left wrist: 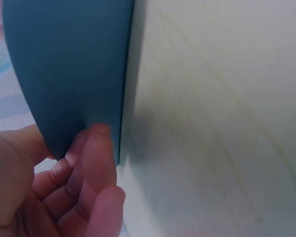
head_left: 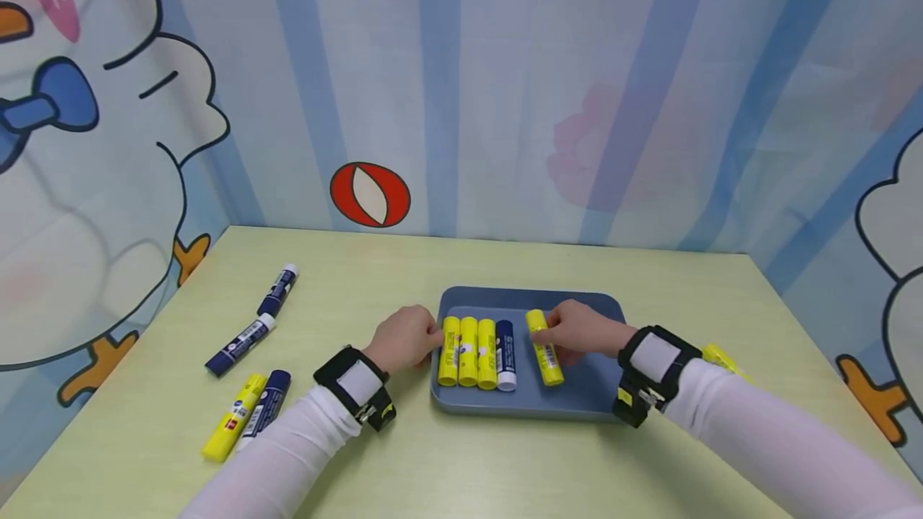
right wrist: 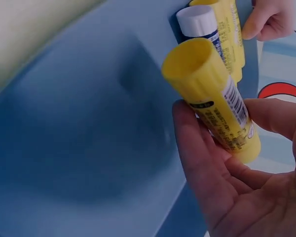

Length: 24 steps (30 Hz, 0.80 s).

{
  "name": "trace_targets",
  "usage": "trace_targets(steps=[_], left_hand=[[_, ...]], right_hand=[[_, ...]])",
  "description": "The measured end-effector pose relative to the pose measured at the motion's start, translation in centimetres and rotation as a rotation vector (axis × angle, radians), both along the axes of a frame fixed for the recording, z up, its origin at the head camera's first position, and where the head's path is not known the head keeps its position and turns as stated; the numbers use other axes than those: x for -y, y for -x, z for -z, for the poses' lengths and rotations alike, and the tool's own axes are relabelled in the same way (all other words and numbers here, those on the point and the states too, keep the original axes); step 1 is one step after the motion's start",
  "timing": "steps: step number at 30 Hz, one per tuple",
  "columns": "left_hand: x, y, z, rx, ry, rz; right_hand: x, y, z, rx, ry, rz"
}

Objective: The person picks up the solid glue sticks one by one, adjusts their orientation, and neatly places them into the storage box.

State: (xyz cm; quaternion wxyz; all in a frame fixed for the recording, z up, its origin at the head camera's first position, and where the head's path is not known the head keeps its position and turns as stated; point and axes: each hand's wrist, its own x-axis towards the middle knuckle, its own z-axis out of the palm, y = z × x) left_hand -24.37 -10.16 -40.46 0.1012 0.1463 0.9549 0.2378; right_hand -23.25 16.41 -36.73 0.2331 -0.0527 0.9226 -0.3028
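Observation:
A blue-grey tray (head_left: 519,405) lies on the table. Three yellow glue sticks (head_left: 468,352) and a dark blue one with a white end (head_left: 506,355) are lined up side by side in its left part. My left hand (head_left: 404,340) grips the tray's left rim, thumb over the edge and fingers against the outer wall (left wrist: 74,64) in the left wrist view. Between the thumb and fingers of my right hand (head_left: 582,331) is another yellow glue stick (right wrist: 214,101), slightly tilted, over the tray just right of the dark blue one.
On the table's left side lie two dark blue glue sticks (head_left: 241,344) end to end, with a yellow glue stick (head_left: 234,416) and another dark blue one (head_left: 268,403) nearer me. A yellow glue stick (head_left: 723,359) shows beyond my right sleeve. A patterned curtain (head_left: 490,102) hangs behind the table.

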Motion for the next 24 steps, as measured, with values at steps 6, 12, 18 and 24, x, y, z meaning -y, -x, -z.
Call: trace_targets(steps=[6,12,18,24], left_hand=[[0.0,0.0,0.1,0.008,-0.001,-0.005],[-0.1,0.1,0.0,0.002,-0.002,-0.007],[-0.1,0.0,0.1,-0.015,0.001,-0.003],[-0.1,-0.1,0.1,-0.020,0.004,0.005]], right_hand=[[1.1,1.3,1.3,0.038,-0.049,0.001],[2.0,1.4,1.6,0.060,-0.066,0.012],[2.4,0.9,0.9,0.072,-0.033,-0.002],[2.3,0.7,0.3,0.073,-0.034,-0.032]])
